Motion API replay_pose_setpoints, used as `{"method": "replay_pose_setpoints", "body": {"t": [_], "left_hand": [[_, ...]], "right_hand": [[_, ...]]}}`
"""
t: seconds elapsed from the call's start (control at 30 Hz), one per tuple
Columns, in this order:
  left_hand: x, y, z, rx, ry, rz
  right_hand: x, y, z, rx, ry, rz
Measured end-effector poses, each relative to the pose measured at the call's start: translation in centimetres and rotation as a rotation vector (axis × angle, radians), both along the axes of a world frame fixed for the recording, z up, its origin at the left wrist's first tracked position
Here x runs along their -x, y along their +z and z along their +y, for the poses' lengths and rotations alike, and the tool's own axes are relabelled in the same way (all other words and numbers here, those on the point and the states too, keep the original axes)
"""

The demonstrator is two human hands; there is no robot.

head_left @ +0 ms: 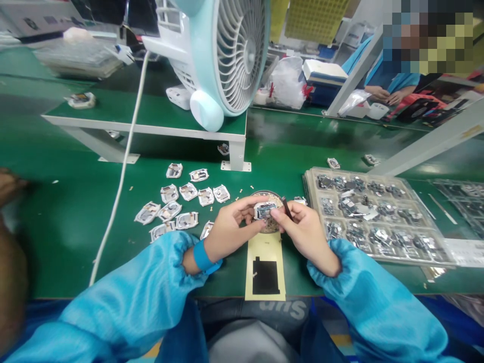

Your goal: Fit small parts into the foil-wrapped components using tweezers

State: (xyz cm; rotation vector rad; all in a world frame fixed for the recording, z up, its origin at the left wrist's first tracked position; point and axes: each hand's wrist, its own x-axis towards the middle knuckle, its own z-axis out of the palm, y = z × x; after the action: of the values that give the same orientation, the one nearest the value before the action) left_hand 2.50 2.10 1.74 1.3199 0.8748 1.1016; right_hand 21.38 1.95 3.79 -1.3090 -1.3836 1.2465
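Observation:
My left hand (226, 229) is closed around a small white watch-like housing (261, 210) with electronic parts inside. The thumb and fingertip of my right hand (307, 233) press at the housing's right edge. A dark slim tool (288, 208), perhaps tweezers, is held in that same hand; its tip is hidden. Beneath both hands lies a round speckled disc (273, 228), partly covered. Closer to me, a yellow sheet (250, 287) carries a black rectangular piece (265, 277). Several similar white housings (186, 220) lie on the green table left of my left hand.
At the right stands a clear compartment tray (313, 201) full of small electronic parts. A fan (223, 60) sits on a raised green shelf (151, 113), with a white cable (126, 156) hanging down. Another person's hands (389, 96) show at back right; a blurred arm (9, 262) is far left.

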Motion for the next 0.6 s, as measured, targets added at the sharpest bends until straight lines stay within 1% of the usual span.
{"method": "replay_pose_setpoints", "body": {"t": [0.1, 0.2, 0.37, 0.47, 0.6], "left_hand": [[0.05, -0.27, -0.15, -0.045, 0.028, 0.058], [0.23, -0.41, -0.28, -0.112, 0.077, 0.168], [0.52, -0.07, -0.25, -0.331, 0.172, 0.35], [0.54, 0.16, -0.25, -0.411, 0.184, 0.366], [0.47, 0.21, -0.31, -0.426, 0.201, 0.37]], "right_hand": [[-0.09, -0.05, -0.04, 0.027, 0.009, 0.011], [-0.1, -0.1, -0.02, 0.033, -0.001, 0.008], [0.05, -0.11, 0.06, 0.03, -0.004, 0.022], [0.1, -0.17, 0.09, 0.035, 0.002, 0.038], [0.03, -0.27, 0.12, 0.036, -0.001, 0.036]]}}
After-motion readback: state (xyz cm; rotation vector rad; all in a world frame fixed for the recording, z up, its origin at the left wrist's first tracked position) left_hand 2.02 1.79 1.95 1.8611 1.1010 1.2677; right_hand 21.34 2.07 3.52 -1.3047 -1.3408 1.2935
